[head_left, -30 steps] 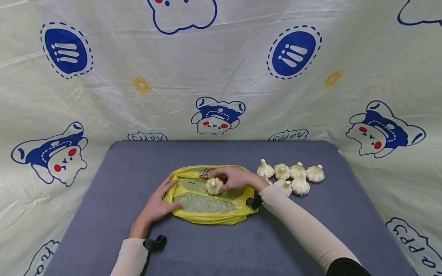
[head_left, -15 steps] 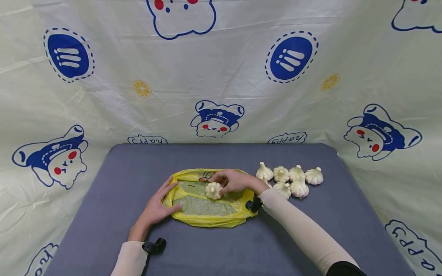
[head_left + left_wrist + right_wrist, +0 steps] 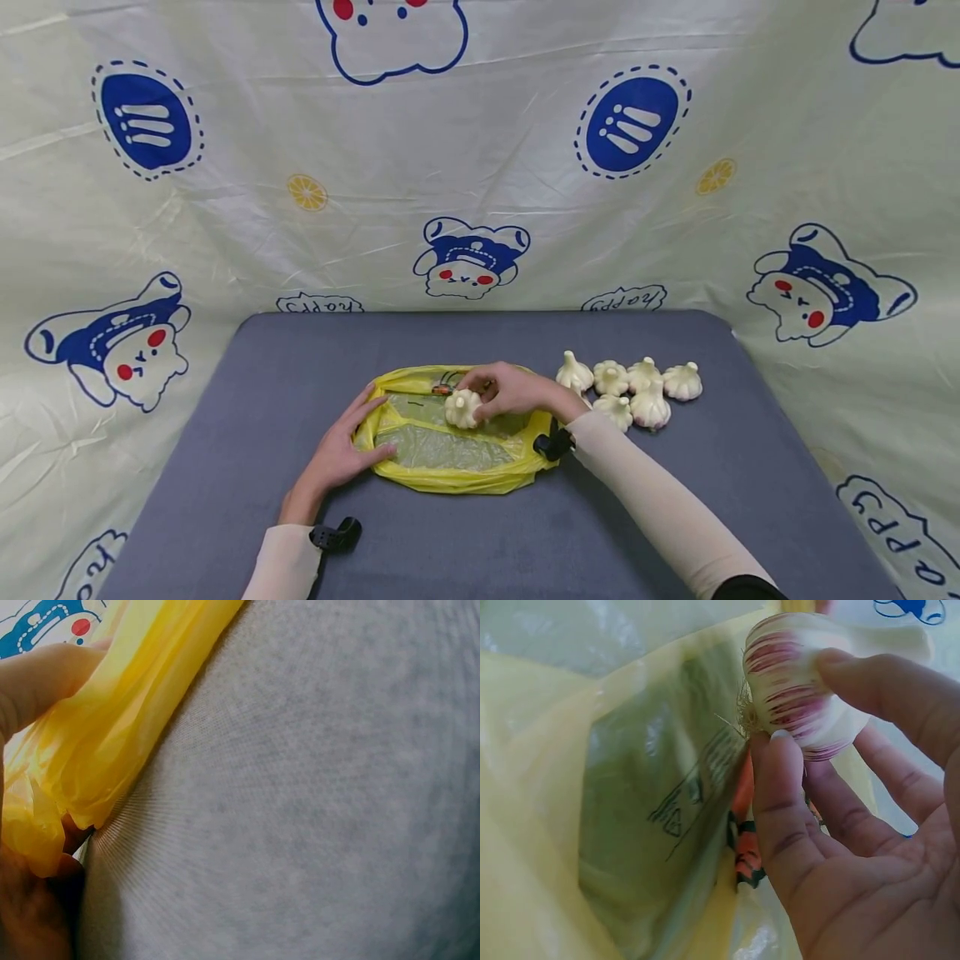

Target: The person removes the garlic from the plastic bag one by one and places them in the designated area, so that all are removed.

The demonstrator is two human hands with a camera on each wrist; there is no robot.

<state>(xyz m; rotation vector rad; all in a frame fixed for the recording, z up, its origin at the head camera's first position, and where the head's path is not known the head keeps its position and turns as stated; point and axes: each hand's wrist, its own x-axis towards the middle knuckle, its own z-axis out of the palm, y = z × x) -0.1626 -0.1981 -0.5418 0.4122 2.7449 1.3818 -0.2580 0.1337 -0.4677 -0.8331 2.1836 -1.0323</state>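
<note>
A yellow plastic bag (image 3: 450, 479) lies flat on the grey table (image 3: 480, 542), its mouth spread. My right hand (image 3: 504, 392) grips a white garlic bulb (image 3: 462, 408) with purple streaks (image 3: 795, 690) over the bag's opening (image 3: 652, 825). My left hand (image 3: 341, 446) rests at the bag's left edge, fingers and thumb pinching the yellow plastic (image 3: 82, 750). A cluster of several more garlic bulbs (image 3: 633, 387) sits on the table just right of the bag.
A cream cloth with blue cartoon bears and ovals (image 3: 630, 117) hangs behind and around the table. Bare grey surface (image 3: 315, 795) stretches in front of the bag and to its left. A small orange and black print (image 3: 742, 847) shows on the bag.
My right hand with the garlic bulb has barely shifted over the bag's mouth. The left hand keeps its hold on the bag's edge.
</note>
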